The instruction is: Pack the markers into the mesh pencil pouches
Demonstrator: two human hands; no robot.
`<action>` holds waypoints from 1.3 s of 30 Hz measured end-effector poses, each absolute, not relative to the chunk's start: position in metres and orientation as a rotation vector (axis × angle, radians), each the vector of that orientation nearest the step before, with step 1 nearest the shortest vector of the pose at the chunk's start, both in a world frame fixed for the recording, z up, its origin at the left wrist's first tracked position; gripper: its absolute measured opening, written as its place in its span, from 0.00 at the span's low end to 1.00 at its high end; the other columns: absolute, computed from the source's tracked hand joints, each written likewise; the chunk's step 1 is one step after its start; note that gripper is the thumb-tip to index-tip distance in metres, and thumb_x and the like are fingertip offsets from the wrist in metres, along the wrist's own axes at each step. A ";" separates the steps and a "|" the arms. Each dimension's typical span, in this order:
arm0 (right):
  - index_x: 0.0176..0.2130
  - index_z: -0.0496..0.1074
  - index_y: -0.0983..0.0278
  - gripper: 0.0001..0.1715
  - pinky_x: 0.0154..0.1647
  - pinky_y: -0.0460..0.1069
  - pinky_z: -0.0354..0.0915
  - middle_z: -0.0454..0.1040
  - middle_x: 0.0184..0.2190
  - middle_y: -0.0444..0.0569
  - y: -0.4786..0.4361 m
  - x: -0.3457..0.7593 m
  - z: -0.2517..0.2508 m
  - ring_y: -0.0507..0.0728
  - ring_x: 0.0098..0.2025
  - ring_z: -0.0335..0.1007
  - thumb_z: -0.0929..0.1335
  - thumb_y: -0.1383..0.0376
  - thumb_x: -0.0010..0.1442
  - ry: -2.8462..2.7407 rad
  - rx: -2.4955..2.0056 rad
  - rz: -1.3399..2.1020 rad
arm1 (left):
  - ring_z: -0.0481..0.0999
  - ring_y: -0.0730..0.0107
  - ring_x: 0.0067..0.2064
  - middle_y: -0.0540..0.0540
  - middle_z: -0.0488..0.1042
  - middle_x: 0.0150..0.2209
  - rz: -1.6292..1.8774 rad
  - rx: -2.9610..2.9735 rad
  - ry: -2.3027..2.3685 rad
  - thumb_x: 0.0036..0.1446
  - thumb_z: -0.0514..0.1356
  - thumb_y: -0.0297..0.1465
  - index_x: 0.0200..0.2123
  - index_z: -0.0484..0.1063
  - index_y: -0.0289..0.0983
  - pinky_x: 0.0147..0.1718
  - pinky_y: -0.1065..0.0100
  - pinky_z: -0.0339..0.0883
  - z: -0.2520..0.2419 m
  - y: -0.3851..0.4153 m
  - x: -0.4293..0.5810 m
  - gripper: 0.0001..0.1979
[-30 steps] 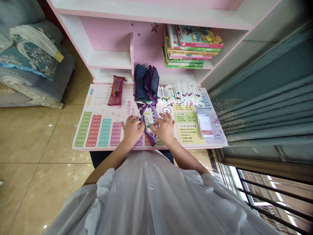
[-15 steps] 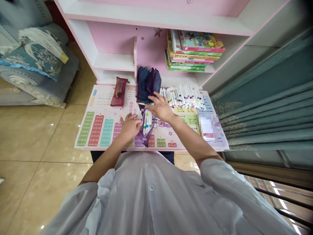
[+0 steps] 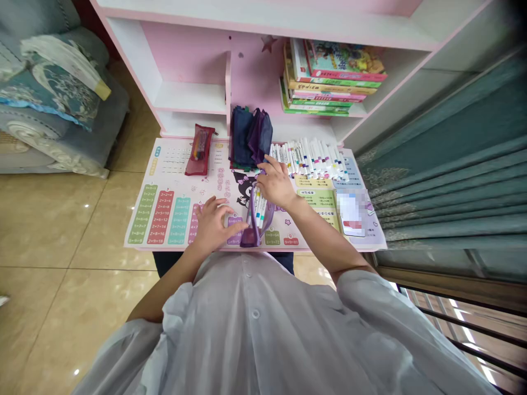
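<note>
I'm working with a purple pouch [image 3: 256, 237] and a handful of markers [image 3: 258, 211] standing in its open mouth, so filling it looks like the step in hand. The pouch stands tilted on the printed mat [image 3: 158, 219], between my hands and close to the near edge, with its dark lower end resting on the mat.

My left hand [image 3: 212, 225] lies flat on the mat beside the pouch, its fingers [image 3: 230, 219] spread apart and lightly curled. The tips end just beside the pouch, and I can't tell whether they touch it. They aren't clamped on anything.

My right hand [image 3: 275, 184] is above the pouch, with its fingers [image 3: 268, 167] apart and reaching toward the row of loose markers [image 3: 308, 162]. The thumb sits by the pouch's upper edge, but I can't tell whether it is pinching the fabric.

Any further marker would have to pass through that narrow mouth, which calls for the pouch to stay upright and open. A navy bag and a purple bag [image 3: 249, 137] stand past my right hand, and a red pouch [image 3: 200, 151] lies on the mat's far left.
</note>
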State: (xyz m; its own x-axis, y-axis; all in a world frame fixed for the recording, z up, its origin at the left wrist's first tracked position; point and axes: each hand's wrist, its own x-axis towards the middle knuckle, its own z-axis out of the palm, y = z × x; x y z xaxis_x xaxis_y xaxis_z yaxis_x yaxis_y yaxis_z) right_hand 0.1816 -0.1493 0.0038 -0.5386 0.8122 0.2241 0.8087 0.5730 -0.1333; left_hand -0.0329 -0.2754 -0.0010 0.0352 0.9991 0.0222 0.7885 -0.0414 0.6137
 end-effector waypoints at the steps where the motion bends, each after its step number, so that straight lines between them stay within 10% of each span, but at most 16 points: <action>1: 0.36 0.80 0.64 0.14 0.66 0.68 0.51 0.70 0.61 0.58 -0.150 0.183 0.002 0.71 0.71 0.49 0.64 0.67 0.64 -2.525 -1.353 0.010 | 0.58 0.41 0.69 0.40 0.70 0.61 0.631 1.916 1.752 0.44 0.71 0.52 0.40 0.75 0.43 0.66 0.34 0.47 -0.002 -0.284 -0.033 0.25; 6: 0.37 0.80 0.65 0.15 0.65 0.69 0.50 0.71 0.59 0.59 -0.145 0.179 -0.006 0.73 0.71 0.49 0.63 0.69 0.61 -2.479 -1.440 -0.001 | 0.52 0.31 0.70 0.32 0.64 0.64 0.616 2.111 1.593 0.23 0.75 0.58 0.51 0.69 0.39 0.66 0.29 0.41 -0.014 -0.309 -0.017 0.52; 15: 0.37 0.80 0.67 0.15 0.64 0.71 0.50 0.70 0.58 0.63 -0.138 0.170 -0.003 0.74 0.71 0.47 0.64 0.71 0.57 -2.491 -1.510 0.088 | 0.64 0.47 0.66 0.45 0.76 0.55 0.828 2.295 1.695 0.54 0.66 0.36 0.32 0.75 0.43 0.66 0.37 0.40 -0.031 -0.305 -0.005 0.04; 23: 0.34 0.79 0.65 0.10 0.63 0.74 0.54 0.72 0.56 0.61 -0.137 0.179 -0.005 0.75 0.69 0.52 0.66 0.70 0.59 -2.385 -1.537 0.096 | 0.67 0.48 0.65 0.44 0.78 0.51 1.007 2.101 1.850 0.62 0.61 0.35 0.33 0.77 0.42 0.67 0.32 0.35 -0.035 -0.293 -0.011 0.06; 39: 0.40 0.80 0.59 0.13 0.66 0.67 0.58 0.72 0.57 0.55 -0.259 0.149 -0.029 0.70 0.70 0.52 0.70 0.54 0.64 -2.239 -1.097 0.207 | 0.64 0.52 0.68 0.43 0.78 0.52 1.338 1.767 1.625 0.64 0.61 0.42 0.39 0.80 0.42 0.66 0.41 0.59 -0.063 -0.292 -0.041 0.12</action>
